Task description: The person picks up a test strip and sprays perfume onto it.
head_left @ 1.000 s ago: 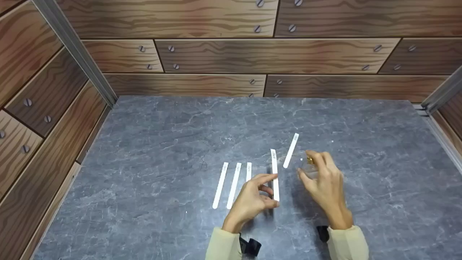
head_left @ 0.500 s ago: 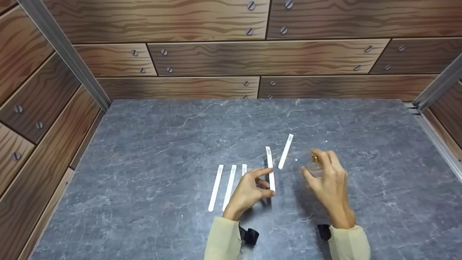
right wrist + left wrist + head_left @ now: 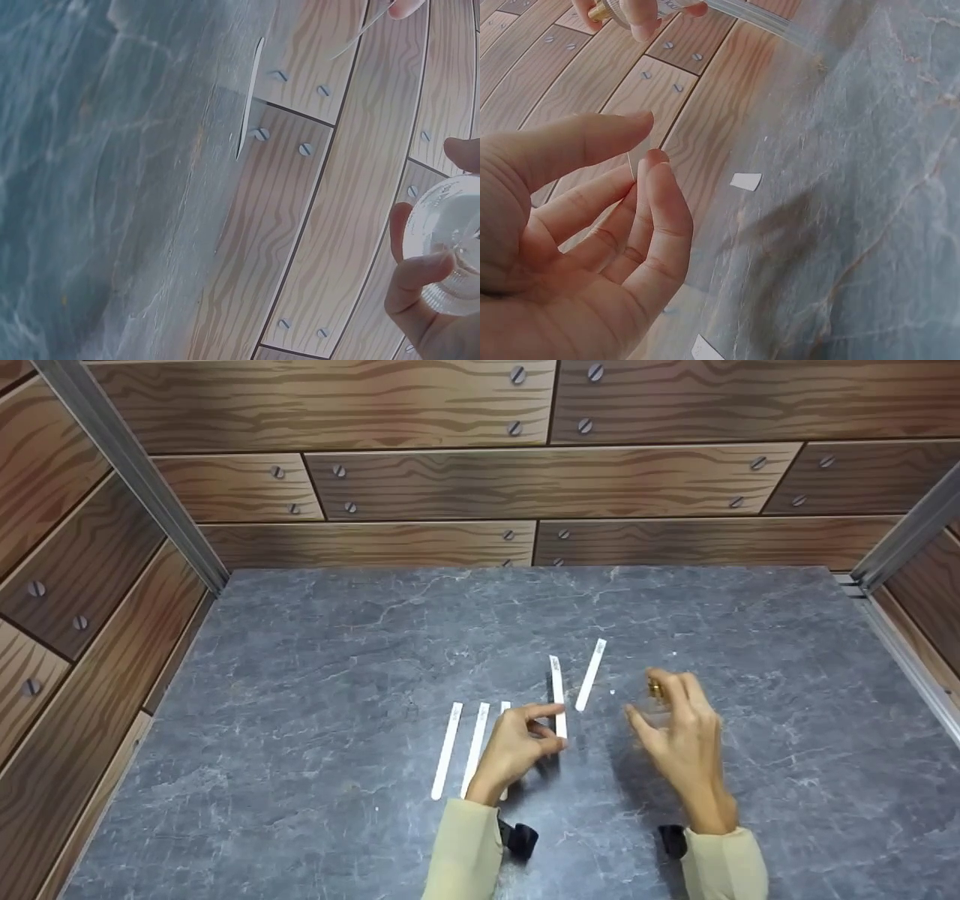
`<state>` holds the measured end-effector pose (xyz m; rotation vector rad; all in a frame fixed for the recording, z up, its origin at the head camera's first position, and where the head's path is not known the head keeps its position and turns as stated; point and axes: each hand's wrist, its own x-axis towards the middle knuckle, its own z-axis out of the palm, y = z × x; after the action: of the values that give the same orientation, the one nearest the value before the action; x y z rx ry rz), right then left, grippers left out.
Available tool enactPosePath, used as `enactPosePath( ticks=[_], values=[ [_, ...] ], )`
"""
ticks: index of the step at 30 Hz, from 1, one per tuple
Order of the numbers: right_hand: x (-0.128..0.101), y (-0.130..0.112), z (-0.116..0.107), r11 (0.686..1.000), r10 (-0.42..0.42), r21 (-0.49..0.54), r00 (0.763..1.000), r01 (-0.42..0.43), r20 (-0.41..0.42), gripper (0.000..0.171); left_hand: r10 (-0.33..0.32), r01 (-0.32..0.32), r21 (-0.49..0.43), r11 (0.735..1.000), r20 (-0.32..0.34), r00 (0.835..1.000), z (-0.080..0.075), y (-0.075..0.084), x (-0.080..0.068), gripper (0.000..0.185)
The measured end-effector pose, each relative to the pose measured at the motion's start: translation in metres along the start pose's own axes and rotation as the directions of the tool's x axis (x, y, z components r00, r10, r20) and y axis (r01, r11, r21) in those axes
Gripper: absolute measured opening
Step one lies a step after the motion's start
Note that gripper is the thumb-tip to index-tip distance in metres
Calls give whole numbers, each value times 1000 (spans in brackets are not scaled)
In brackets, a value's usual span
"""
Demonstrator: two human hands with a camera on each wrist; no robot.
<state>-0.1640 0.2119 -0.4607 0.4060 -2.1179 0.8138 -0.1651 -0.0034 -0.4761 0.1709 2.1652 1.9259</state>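
My left hand [image 3: 555,729] pinches the lower end of a thin white paper strip [image 3: 556,694] between thumb and fingers, holding it above the grey table [image 3: 300,675]. The left wrist view shows the same strip [image 3: 632,163] edge-on at my fingertips. My right hand [image 3: 664,712] grips a small clear glass bottle [image 3: 450,247] with a gold top [image 3: 655,688], just right of the strip. Another strip [image 3: 590,675] lies between the two hands. Two more strips [image 3: 448,750] [image 3: 476,744] lie left of my left hand, and a third [image 3: 505,708] is partly hidden behind it.
Wood-patterned panels with screws [image 3: 525,480] wall the table at the back and both sides, with metal corner rails [image 3: 127,472]. Bare grey surface stretches to the left and far side of the strips. Cream sleeves and black wrist straps [image 3: 517,840] show at the bottom.
My left hand has moved the pinched strip a little farther from me and to the left. My right hand keeps the bottle in nearly the same spot.
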Motion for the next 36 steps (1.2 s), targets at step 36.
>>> enactPosePath(
  ticks=[36],
  values=[
    [1, 0, -1, 1000, 9, 12, 1000, -9, -14, 51, 36, -2, 168, 986, -200, 979, 6, 2, 38, 4]
  ],
)
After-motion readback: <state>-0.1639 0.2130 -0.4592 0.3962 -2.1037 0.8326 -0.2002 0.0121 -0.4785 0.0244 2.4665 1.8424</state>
